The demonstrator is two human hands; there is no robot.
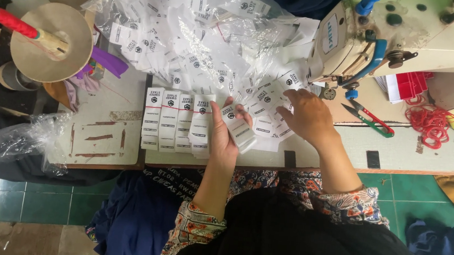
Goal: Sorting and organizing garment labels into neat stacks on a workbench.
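Left hand [223, 138] grip holds flat white label stack [238, 127]; right hand [307, 114] fingers spread on loose labels [268, 101].

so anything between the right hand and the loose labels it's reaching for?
Nothing visible. The right hand already rests on the loose labels; the left hand holds its own small stack of labels just beside.

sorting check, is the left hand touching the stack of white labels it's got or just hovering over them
Touching. The head view shows the left hand with thumb and fingers wrapped around a small stack of white labels, with no gap between them.
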